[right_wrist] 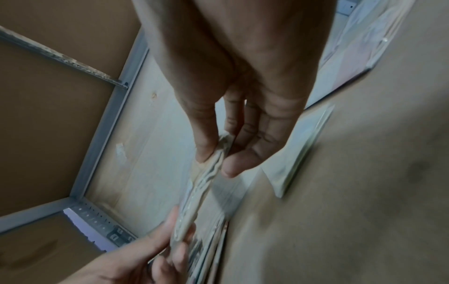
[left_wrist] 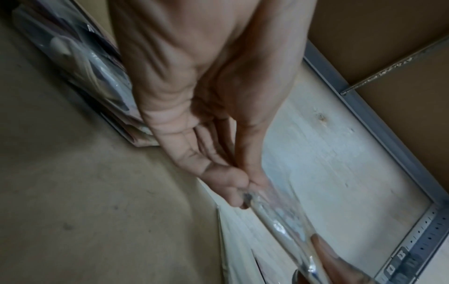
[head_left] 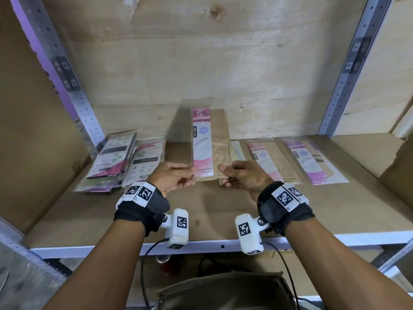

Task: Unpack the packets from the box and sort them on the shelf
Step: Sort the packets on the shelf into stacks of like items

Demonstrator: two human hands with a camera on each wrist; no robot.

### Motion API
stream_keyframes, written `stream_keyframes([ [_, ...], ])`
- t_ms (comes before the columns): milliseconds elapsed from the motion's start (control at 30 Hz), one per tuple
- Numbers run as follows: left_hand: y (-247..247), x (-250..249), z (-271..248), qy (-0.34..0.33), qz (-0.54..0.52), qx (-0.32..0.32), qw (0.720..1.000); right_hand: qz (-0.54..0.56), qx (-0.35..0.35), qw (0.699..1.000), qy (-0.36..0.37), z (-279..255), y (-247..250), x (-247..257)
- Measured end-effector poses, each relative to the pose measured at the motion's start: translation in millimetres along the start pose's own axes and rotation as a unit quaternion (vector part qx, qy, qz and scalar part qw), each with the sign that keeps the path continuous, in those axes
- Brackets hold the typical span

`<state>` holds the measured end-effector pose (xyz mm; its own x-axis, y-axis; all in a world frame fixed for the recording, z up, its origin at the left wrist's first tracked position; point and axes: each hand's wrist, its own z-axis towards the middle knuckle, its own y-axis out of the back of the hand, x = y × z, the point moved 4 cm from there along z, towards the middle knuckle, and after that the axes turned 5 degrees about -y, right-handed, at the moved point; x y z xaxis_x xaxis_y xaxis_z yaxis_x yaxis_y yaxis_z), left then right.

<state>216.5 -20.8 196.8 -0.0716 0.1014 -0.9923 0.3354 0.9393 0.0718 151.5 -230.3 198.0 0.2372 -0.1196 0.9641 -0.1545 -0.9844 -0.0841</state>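
I hold a pink-and-tan stocking packet (head_left: 209,142) upright over the middle of the shelf board (head_left: 201,211). My left hand (head_left: 174,175) pinches its lower left corner, thumb in front. My right hand (head_left: 239,176) pinches its lower right corner. The left wrist view shows my left hand (left_wrist: 240,184) pinching the clear edge of the packet (left_wrist: 279,224). Seen from the right wrist, my right hand (right_wrist: 216,159) pinches the packet (right_wrist: 194,199) by its tan edge. A pile of packets (head_left: 120,162) lies at the left, and two more packets (head_left: 270,159) (head_left: 312,159) lie flat at the right.
Grey perforated uprights (head_left: 64,70) (head_left: 348,70) frame the shelf bay, with a plywood back panel (head_left: 201,63) behind. A cardboard box (head_left: 397,162) sits at the right end. Below the shelf edge are a brown bag (head_left: 223,291) and a red can (head_left: 166,265).
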Motion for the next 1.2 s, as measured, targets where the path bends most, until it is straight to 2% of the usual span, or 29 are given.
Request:
stream_keyframes([
  [167, -2.7, -1.0, 3.5, -0.026, 0.015, -0.027, 0.999, 0.116, 0.002, 0.993, -0.022, 2.4, 3.0, -4.8],
  [333, -4.0, -3.3, 2.1, -0.018, -0.056, -0.023, 0.998, 0.171, 0.021, 0.985, -0.022, 10.0, 7.9, -5.7],
  [433, -7.2, -4.6, -0.1, -0.016, -0.08, -0.008, 0.997, 0.125, 0.008, 0.992, 0.007, 8.6, 7.7, -2.5],
  [567, -1.7, -3.0, -5.0, 0.012, -0.043, 0.023, 0.999, 0.019, -0.011, 0.998, 0.063, 4.0, 7.5, 4.3],
  [667, 0.6, -3.8, -5.0, 0.014, 0.006, 0.019, 1.0, -0.012, 0.011, 0.998, 0.056, 2.9, 7.0, 5.0],
  [800, -2.9, -8.9, -2.1, -0.035, 0.104, -0.01, 0.994, -0.023, 0.017, 0.999, 0.039, 2.4, 7.4, 2.0],
  [1033, -9.9, -8.1, -6.9, -0.029, 0.096, -0.002, 0.995, 0.027, 0.008, 0.999, 0.016, 4.8, 20.3, -3.1],
  [1200, -12.0, -5.3, -7.9, -0.021, 0.093, 0.012, 0.995, -0.012, 0.015, 1.0, 0.014, 3.5, 24.1, -4.1],
])
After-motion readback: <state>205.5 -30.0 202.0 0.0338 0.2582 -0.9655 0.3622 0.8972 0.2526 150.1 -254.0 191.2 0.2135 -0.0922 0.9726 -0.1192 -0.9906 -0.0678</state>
